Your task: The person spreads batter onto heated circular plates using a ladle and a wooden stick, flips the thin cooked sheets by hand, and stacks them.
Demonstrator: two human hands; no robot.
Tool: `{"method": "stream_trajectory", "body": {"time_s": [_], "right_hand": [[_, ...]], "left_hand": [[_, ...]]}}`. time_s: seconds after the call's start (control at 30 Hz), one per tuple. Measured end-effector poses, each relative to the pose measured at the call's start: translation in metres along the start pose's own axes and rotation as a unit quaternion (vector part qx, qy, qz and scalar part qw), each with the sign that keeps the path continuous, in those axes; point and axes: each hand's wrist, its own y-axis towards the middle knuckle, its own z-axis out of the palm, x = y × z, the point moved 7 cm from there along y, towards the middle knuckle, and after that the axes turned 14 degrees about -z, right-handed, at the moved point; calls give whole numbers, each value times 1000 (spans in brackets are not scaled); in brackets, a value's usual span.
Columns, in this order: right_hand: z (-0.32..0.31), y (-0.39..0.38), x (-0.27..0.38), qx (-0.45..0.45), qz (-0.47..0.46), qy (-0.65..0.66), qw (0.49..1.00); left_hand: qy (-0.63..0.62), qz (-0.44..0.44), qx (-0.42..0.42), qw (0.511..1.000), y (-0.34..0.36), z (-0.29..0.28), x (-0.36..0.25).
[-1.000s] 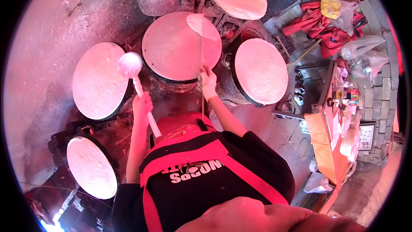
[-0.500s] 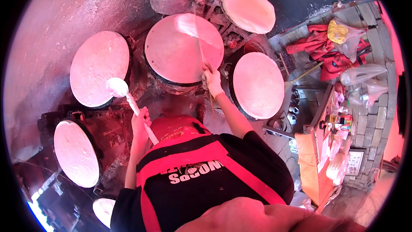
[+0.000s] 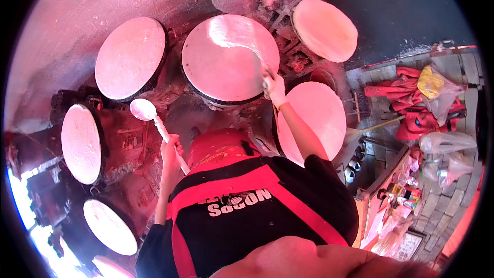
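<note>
My left hand (image 3: 171, 150) is closed round the pale handle of a ladle (image 3: 143, 109), whose batter-coated bowl is raised left of the middle griddle. My right hand (image 3: 275, 89) is closed at the right edge of that round griddle (image 3: 226, 77). It grips a thin stick-like spreader (image 3: 260, 57), blurred by motion, that reaches over the plate. White batter (image 3: 231, 31) covers the far part of the plate in a curved band; the nearer part is bare. Which part of the spreader touches the batter is too smeared to tell.
Griddles covered with pale rounds stand about me: one far left (image 3: 129, 59), one right (image 3: 316, 118), one far right (image 3: 325, 29), several lower left. A wooden table (image 3: 368, 211) with jars and bags is at right. Red cloth (image 3: 406, 90) and plastic bags lie beyond.
The batter band has widened across the far side of the middle griddle as my right hand swept the spreader. My view has shifted, showing more griddles at lower left. The ladle stays in my left hand.
</note>
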Motion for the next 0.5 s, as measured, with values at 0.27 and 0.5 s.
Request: {"method": "stream_trajectory", "body": {"time_s": [0.27,0.5], "right_hand": [[6,-32,18,250,42,-23,967],[-19,52,46,109,6,-43,993]], "left_hand": [[-35,16,-39,999,-22,11,32],[-46,54,-98,993,-26,1,30]]}}
